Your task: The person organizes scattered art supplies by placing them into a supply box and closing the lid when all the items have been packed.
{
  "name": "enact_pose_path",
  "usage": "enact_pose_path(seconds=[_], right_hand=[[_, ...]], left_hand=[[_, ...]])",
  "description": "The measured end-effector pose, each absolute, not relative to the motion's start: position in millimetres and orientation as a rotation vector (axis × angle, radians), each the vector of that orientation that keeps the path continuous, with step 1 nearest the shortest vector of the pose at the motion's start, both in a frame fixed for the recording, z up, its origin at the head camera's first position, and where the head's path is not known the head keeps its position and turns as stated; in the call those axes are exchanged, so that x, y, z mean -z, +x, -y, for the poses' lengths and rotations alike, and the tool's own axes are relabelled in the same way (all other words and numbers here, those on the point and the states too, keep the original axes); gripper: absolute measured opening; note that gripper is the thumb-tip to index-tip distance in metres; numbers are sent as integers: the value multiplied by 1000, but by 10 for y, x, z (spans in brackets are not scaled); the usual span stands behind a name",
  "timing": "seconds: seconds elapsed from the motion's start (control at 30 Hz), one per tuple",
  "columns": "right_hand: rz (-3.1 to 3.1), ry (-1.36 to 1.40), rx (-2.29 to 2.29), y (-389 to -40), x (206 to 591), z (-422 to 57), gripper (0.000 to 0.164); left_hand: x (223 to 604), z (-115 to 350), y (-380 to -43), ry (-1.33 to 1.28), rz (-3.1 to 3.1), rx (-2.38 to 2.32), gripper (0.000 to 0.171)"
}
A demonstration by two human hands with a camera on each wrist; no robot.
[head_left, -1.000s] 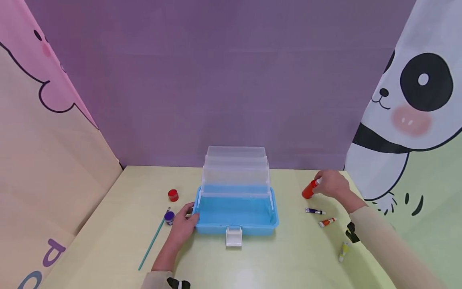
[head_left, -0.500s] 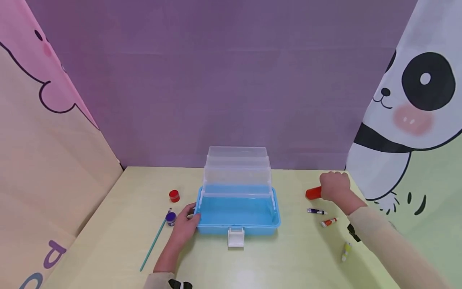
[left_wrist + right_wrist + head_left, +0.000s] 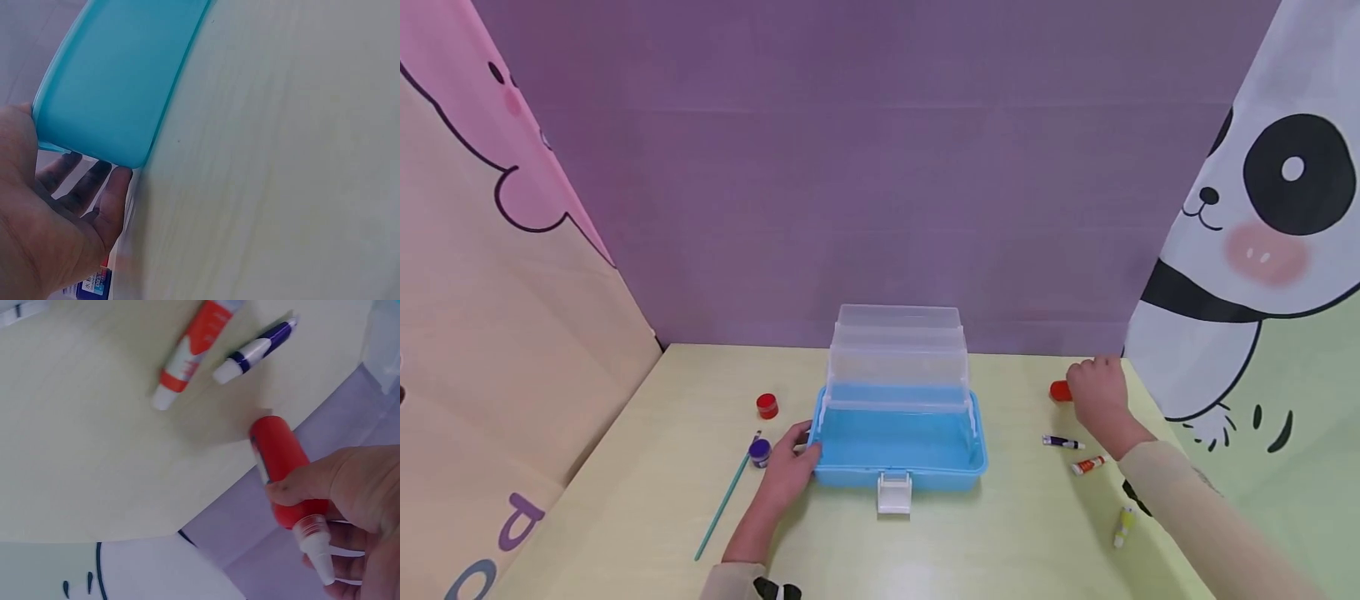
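Observation:
In the head view my left hand (image 3: 790,467) grips the left end of a blue plastic box (image 3: 898,479). Its clear tiered lid (image 3: 898,354) stands raised at the back, and a white latch (image 3: 894,493) hangs at the front. The left wrist view has the thumb over the box's rim and the fingers against its end wall. At the table's back right, my right hand (image 3: 1101,400) holds a red squeeze bottle (image 3: 284,456) with a white pointed nozzle (image 3: 317,553). Thumb and fingers wrap its body; from the head only the bottle's base end shows.
Right of the box lie a dark blue-and-white paint tube (image 3: 1063,442), an orange-and-white tube (image 3: 1089,465) and a yellow tube (image 3: 1123,527). On the left are a red-lidded jar (image 3: 767,406), a purple-lidded jar (image 3: 760,452) and a teal paintbrush (image 3: 722,512). A purple backdrop (image 3: 880,167) stands behind.
My right hand has turned over the red squeeze bottle, which has gone from leaning with its nozzle in sight to lying mostly hidden behind the hand. My left hand stays on the box.

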State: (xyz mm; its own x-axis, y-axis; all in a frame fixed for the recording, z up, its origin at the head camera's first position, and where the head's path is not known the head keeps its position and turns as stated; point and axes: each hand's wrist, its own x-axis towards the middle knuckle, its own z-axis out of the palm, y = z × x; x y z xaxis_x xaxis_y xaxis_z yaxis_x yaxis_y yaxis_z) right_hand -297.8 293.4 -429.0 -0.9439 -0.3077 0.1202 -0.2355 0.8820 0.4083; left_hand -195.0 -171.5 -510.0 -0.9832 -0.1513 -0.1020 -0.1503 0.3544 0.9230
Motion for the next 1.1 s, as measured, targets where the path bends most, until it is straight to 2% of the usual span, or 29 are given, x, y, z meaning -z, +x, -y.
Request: enact_pose_path(seconds=[0.2, 0.43, 0.53, 0.8, 1.1], right_hand=[[2844, 419, 437, -2908, 4314, -3062, 28], [2789, 390, 275, -2699, 4240, -3003, 38], [2733, 395, 180, -2617, 4235, -2956, 40], [2515, 436, -73, -2410, 4256, -2816, 31], [2438, 504, -327, -2293, 4217, -2517, 37]], left_hand=[[5097, 1706, -1971, 280, 2589, 1752, 47], [5093, 1712, -1986, 294, 2596, 1761, 48], [5092, 1718, -1977, 297, 2597, 1762, 48], [5069, 1764, -1930, 306, 2626, 1797, 50], [5065, 1912, -1828, 360, 2630, 1788, 53]])
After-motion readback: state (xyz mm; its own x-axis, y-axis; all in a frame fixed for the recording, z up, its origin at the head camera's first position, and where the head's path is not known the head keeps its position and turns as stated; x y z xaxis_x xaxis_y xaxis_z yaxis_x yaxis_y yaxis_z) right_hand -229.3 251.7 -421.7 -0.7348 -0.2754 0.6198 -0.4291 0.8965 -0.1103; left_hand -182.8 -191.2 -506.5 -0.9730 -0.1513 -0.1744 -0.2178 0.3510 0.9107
